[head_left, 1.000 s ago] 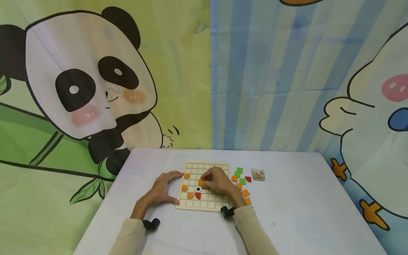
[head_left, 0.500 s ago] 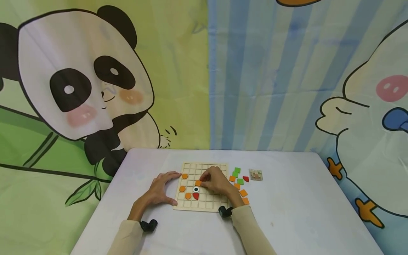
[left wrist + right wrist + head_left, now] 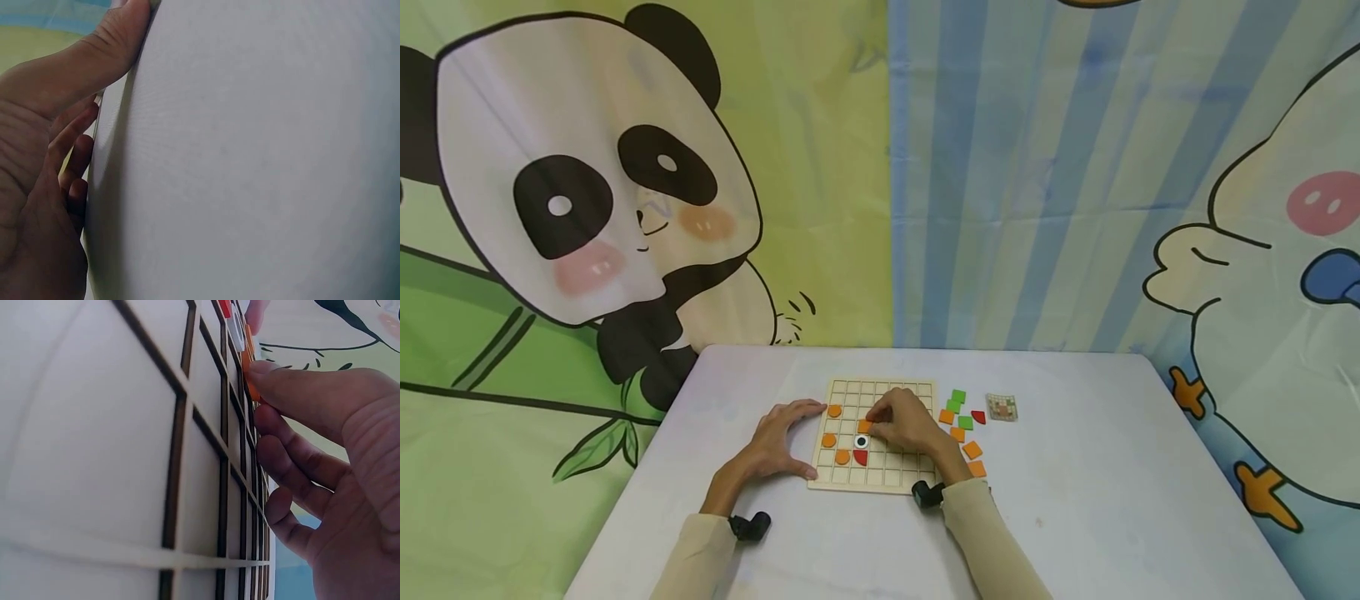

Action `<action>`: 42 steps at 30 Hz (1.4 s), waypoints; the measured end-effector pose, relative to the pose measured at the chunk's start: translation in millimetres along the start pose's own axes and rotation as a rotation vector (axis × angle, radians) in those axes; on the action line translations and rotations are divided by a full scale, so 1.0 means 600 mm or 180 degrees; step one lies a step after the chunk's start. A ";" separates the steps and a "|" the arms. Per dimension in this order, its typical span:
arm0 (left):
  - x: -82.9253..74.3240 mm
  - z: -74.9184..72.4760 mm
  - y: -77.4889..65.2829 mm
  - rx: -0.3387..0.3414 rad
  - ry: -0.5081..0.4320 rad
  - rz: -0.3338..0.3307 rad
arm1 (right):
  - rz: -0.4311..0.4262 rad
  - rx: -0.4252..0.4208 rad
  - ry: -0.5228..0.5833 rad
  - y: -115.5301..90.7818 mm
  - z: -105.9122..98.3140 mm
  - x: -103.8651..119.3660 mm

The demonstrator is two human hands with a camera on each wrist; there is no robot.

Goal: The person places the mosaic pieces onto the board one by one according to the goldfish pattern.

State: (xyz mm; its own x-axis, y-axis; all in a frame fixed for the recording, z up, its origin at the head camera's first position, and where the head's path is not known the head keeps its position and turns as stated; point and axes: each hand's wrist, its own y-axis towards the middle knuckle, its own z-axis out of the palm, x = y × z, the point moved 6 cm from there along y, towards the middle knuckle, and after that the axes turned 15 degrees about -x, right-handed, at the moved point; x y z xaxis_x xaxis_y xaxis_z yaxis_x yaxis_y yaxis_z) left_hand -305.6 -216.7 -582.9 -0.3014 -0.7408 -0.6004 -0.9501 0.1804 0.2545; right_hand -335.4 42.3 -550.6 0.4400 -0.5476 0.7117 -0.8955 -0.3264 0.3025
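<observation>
A pale gridded board lies on the white table in the head view. My left hand is spread along its left side, fingertips at the upper left edge and thumb at the lower left corner. My right hand reaches over the board and pinches an orange square tile between thumb and fingers. Just below that tile sits a white piece with a black dot. A red quarter-circle tile is under it. Several orange round pieces occupy squares toward the left. In the right wrist view, the orange tile is right at the grid.
Right of the board lie loose orange square tiles, green square tiles and a red quarter-circle tile. A small patterned card is beyond them. A printed cloth backdrop stands behind the table.
The right hand has shifted slightly left with the orange square tile, bringing it over the dotted piece's column. The left hand keeps its place at the board's edge. The head view has moved a little.
</observation>
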 end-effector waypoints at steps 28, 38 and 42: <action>-0.004 -0.001 -0.001 -0.0030 -0.0020 -0.0010 | -0.0003 -0.0310 -0.0087 -0.019 -0.102 -0.022; -0.003 -0.001 -0.002 -0.0083 -0.0026 0.0106 | 0.0548 -0.0541 -0.0505 -0.061 -0.198 -0.104; -0.005 -0.002 -0.002 -0.0096 -0.0031 0.0134 | 0.0609 -0.0575 -0.0716 -0.072 -0.218 -0.122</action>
State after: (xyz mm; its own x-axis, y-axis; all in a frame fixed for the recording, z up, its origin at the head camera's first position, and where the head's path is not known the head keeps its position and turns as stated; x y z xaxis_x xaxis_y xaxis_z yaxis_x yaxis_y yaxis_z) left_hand -303.5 -215.4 -580.7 -0.3419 -0.7267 -0.5959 -0.9338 0.1915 0.3023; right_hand -337.8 197.1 -533.0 0.2487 -0.7484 0.6149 -0.9517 -0.0708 0.2987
